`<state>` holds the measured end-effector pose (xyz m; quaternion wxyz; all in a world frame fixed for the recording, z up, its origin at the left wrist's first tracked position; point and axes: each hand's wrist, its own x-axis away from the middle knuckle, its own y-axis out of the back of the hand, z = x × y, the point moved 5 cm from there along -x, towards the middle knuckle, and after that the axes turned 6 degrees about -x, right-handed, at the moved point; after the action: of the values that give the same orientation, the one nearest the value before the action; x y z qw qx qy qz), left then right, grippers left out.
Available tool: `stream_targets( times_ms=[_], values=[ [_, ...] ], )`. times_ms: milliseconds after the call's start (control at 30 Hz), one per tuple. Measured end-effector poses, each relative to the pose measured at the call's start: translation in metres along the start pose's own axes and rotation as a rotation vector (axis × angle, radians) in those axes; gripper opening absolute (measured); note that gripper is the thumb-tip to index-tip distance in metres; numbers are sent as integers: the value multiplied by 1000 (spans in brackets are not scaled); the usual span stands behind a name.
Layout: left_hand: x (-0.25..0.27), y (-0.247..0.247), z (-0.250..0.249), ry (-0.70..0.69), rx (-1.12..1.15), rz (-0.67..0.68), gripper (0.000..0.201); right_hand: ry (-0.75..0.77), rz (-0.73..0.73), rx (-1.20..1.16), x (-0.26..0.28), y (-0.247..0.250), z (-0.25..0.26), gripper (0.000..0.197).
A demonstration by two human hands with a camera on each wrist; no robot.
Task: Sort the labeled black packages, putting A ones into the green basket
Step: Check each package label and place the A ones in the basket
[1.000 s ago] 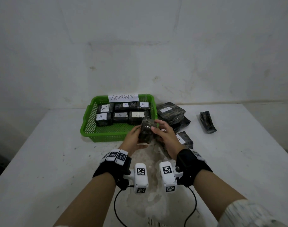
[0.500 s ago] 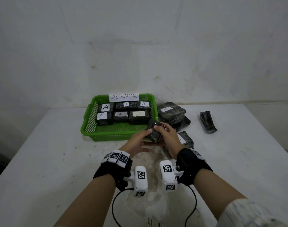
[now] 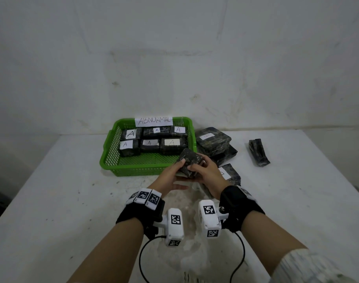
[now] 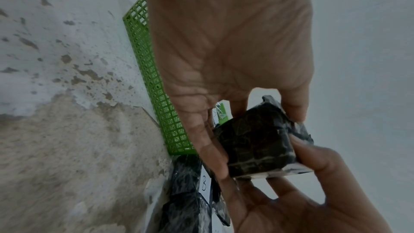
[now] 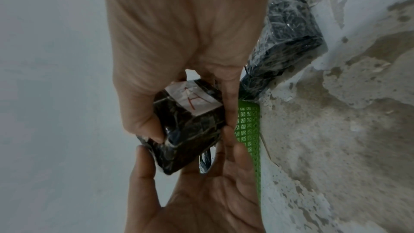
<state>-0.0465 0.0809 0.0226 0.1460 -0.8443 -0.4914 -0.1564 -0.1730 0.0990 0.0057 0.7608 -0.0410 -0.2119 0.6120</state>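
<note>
Both hands hold one small black wrapped package (image 3: 189, 164) just above the table, at the front right corner of the green basket (image 3: 133, 172). My left hand (image 3: 179, 170) grips it from the left, and my right hand (image 3: 198, 165) pinches it from the right. In the right wrist view the package (image 5: 190, 130) shows a white label with a red A (image 5: 193, 102), turned away from the head camera. The left wrist view shows its dark unlabelled side (image 4: 255, 141). Several packages labelled A (image 3: 150, 142) lie in the basket under an ABNORMAL sign (image 3: 154, 120).
Right of the basket lies a stack of larger black packages (image 3: 213, 140). Another with a white label (image 3: 230, 174) sits by my right wrist; the left wrist view shows a package labelled B (image 4: 202, 183). A lone package (image 3: 258, 153) lies far right. The wall stands behind.
The package stood upright between my hands a second ago; it has since been turned to lie tilted and shifted slightly right, with my left hand now more underneath it.
</note>
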Motion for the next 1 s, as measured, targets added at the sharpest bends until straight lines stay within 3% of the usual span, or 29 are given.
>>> stream_targets(
  times_ms=[167, 267, 400, 600, 800, 1000],
  values=[
    [1, 3, -4, -68, -22, -20, 24, -34, 34, -85, 1, -3, -2, 67],
    [0, 3, -5, -94, -85, -38, 22, -43, 8, -159, 2, -2, 0, 55],
    [0, 0, -4, -92, -106, -28, 20, -5, -85, -89, 3, 2, 3, 39],
    [-1, -1, -1, -50, -111, -48, 29, 12, -117, -73, 4, 4, 10, 40],
    [-2, 3, -3, -109, -157, -96, 16, -75, 0, -130, 6, -5, 6, 45],
    [-2, 2, 1, -90, -209, -103, 29, -74, -57, -15, 6, -3, 5, 51]
  ],
)
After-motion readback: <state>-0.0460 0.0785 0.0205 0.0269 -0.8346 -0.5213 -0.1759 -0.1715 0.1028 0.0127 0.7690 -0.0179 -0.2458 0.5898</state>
